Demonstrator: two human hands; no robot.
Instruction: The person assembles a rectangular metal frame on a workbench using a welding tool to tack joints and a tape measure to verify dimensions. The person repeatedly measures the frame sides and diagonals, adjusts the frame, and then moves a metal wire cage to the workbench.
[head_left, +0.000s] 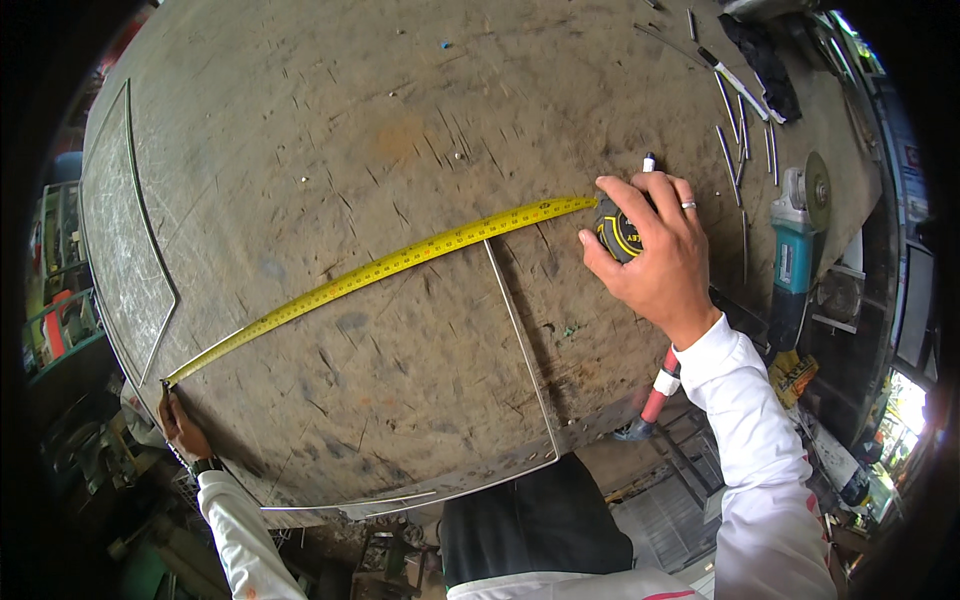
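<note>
A yellow tape measure blade (400, 258) stretches across the worn metal-looking tabletop (390, 140), from far left to right. My left hand (182, 428), at the table's left edge, pinches the blade's end. My right hand (655, 255) grips the black-and-yellow tape case (618, 232). A slim white marker or pen with a dark tip (650, 163) sticks out beyond the right hand's fingers. One arm of a thin bent metal rod (523, 340) reaches up to the blade's near edge; its other arm follows the table's front edge. Another bent rod (150, 225) lies at the left.
A teal angle grinder (793, 250) lies at the right, past my right hand. Several short metal rods (742, 135) are scattered at the far right beside a black cloth or bag (765, 65). A red-handled tool (657, 395) juts over the front edge near my right forearm.
</note>
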